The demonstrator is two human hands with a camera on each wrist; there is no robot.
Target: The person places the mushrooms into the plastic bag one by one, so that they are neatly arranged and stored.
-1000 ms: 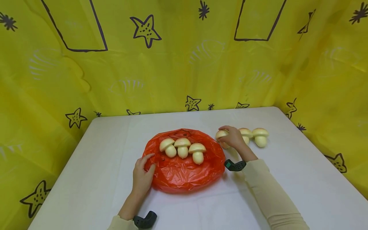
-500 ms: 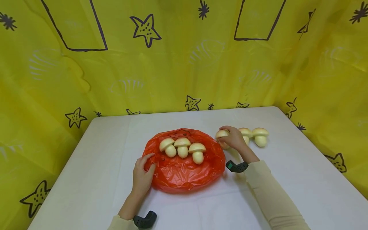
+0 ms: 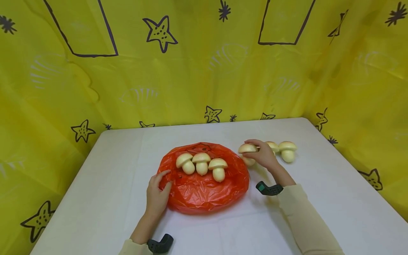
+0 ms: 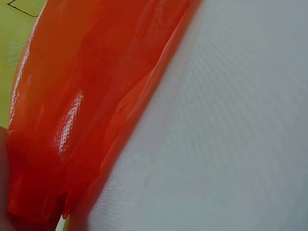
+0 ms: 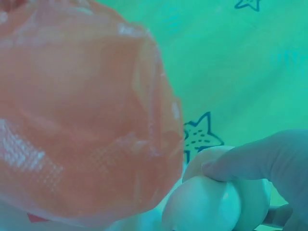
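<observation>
Round and crinkled, a red plastic bag (image 3: 204, 198) lies on the table with three cream toy mushrooms on it: a left one (image 3: 185, 163), a middle one (image 3: 202, 163) and a right one (image 3: 218, 169). My left hand (image 3: 157, 196) rests against the bag's left edge, thumb and fingers spread apart. Just beyond the bag's right edge, my right hand (image 3: 266, 156) grips another toy mushroom (image 3: 247, 149) by its cap. In the right wrist view, the thumb presses on this mushroom (image 5: 202, 204) beside the red bag (image 5: 91, 125).
Two more toy mushrooms sit right of my right hand, one partly hidden (image 3: 273, 146) and one upright (image 3: 288, 150). The white tabletop (image 3: 105, 184) extends around the bag. A yellow patterned curtain (image 3: 191, 78) hangs behind and along both sides.
My right wrist and forearm have shifted slightly right, and more of the gripped mushroom's cap shows. The left hand and the mushrooms on the bag have stayed in place.
</observation>
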